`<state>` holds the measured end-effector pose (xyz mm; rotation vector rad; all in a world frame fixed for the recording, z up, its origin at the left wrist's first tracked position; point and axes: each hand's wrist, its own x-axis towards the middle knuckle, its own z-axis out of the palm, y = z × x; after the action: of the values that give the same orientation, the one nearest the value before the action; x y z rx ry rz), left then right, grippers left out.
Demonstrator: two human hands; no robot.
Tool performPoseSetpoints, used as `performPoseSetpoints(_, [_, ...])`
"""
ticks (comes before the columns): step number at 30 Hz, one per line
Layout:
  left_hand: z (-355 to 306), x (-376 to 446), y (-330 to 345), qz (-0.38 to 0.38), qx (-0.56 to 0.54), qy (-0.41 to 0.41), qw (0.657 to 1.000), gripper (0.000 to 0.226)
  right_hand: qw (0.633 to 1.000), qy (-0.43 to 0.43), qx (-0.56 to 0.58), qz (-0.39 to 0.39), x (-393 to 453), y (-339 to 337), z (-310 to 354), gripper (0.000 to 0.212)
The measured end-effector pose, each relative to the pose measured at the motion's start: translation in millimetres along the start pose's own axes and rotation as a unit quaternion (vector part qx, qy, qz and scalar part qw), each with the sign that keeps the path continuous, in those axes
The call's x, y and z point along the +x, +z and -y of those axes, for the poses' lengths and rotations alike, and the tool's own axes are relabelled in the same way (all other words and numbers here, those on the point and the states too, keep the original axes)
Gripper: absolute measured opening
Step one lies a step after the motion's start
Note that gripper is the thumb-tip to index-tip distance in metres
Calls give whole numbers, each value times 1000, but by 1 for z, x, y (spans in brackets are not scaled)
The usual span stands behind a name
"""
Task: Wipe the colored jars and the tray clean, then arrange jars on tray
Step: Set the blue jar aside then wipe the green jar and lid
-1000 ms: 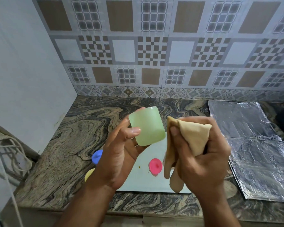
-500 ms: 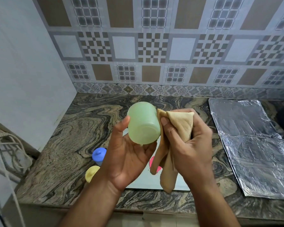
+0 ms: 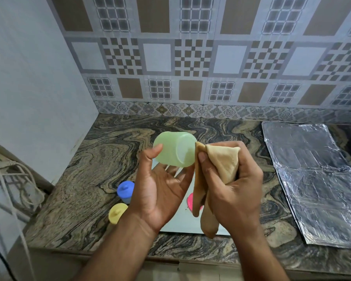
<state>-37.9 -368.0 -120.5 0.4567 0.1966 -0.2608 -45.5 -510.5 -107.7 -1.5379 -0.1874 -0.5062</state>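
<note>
- The green jar (image 3: 175,149) is held up in the air above the counter, tipped on its side with its flat base turned toward the camera and right; whether anything is inside cannot be told.
- The left hand (image 3: 162,187) grips the green jar — thumb along its left side, fingers curled underneath.
- The right hand (image 3: 229,179) is closed around a bunched tan cloth (image 3: 217,175), whose folded edge touches the jar's right side; a loose end hangs down below the hand.
- Under the hands lies a pale tray (image 3: 182,224) on the marbled counter (image 3: 85,179), with small dark specks on it.
- A pink jar (image 3: 190,199) stands on the tray, mostly hidden behind the cloth.
- A blue jar (image 3: 126,188) and a yellow jar (image 3: 117,212), both with knobbed lids on, stand on the counter just left of the tray — contents unseen.
- Foil sheets (image 3: 316,179) cover the counter to the right.
</note>
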Motion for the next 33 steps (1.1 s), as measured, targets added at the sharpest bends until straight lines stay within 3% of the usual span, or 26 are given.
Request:
performPoseSetpoints(2, [4,1,2,-17,102,72,992,78,1000,3,12,-12,2,0,-3,16])
performPoseSetpoints(4, [4,2,0,-27,234,184,954,67,1000,11,22,-18,5,-3,-7,15])
performPoseSetpoints(6, [-2,3,-8,-22,366,296,882,67,999,25,16,-14,7,-8,-13,14])
performPoseSetpoints(9, [-15,5,-21,-45,557,399,727,77,999,46,8,-17,8,-14,-22,13])
performPoseSetpoints(11, [-24,8,-28,-64,642,418,639,80,998,53,8,-17,8,-15,-26,13])
performPoseSetpoints(14, [-37,18,-42,-86,709,415,564,71,998,60,11,-16,7,-14,-29,14])
performPoseSetpoints(17, [-55,35,-68,-125,747,386,527,67,999,54,4,-8,6,-12,-28,15])
performPoseSetpoints(23, [-96,81,-145,-257,798,219,499,68,997,72,0,-1,2,-9,-28,13])
performPoseSetpoints(28, [-108,106,-191,-286,812,113,497,66,997,74,-8,0,-1,-8,-28,17])
performPoseSetpoints(33, [-107,120,-208,-295,823,60,481,71,996,84,-1,-1,-3,-10,-27,13])
